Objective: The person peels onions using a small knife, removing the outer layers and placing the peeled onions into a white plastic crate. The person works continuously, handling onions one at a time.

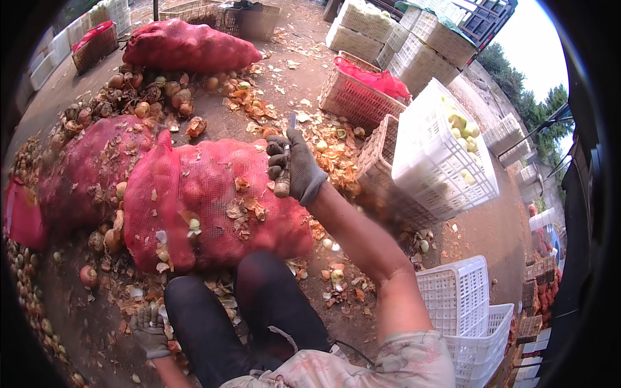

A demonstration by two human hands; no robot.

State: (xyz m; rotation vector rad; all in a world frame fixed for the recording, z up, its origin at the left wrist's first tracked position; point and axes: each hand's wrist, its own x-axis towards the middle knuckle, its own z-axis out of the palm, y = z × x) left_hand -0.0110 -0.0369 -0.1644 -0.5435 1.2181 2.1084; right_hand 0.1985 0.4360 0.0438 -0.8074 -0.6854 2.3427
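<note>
My right hand (301, 167), in a dark grey work glove, is closed around the wooden handle of a knife (283, 187). Its short blade points away from me, above the far right end of a red mesh sack full of onions (208, 194). Loose onion skins lie on that sack. Down beside my left knee is my left hand (149, 332), also gloved, low over ground littered with onion peel. Whether its fingers hold anything is unclear. A loose onion (89, 275) rests on the ground beyond it.
More red sacks lie at left (97, 165) and farther off (191, 46), with onions heaped between. At right, a white plastic crate of peeled onions (436, 155) rests on a brown crate (383, 186). White crates (478, 334) stand near my right elbow. Peel (335, 162) covers the ground.
</note>
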